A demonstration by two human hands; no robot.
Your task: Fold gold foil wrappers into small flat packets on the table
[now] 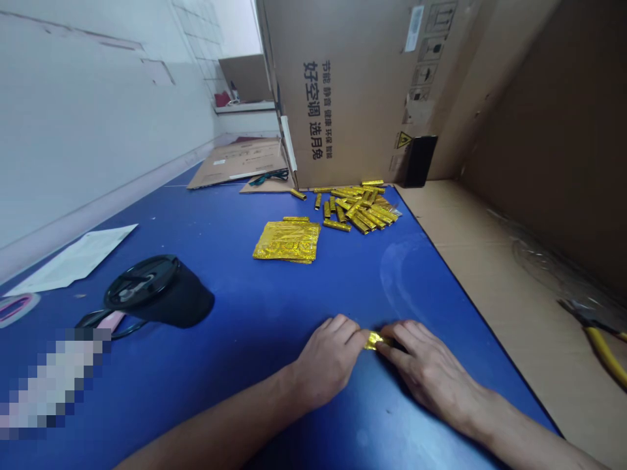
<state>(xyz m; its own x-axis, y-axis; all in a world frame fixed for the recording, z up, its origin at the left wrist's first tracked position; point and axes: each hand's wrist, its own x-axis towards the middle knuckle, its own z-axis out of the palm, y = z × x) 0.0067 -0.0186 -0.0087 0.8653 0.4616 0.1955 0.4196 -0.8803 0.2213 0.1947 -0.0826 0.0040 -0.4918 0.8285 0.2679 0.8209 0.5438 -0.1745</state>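
Between my two hands, low over the blue tabletop, is a small piece of shiny gold foil paper. My left hand pinches its left end. The fingers of my right hand are closed on its right end, covering much of it. Farther up the table lies a flat stack of gold foil sheets, with one narrow roll along its back edge. Right of the stack is a loose pile of small gold foil rolls, several of them overlapping.
A black lidded cup tilts in view at the left, near a white paper sheet. A large cardboard box stands behind the pile, with a black block against it. Yellow-handled pliers lie on cardboard at the right.
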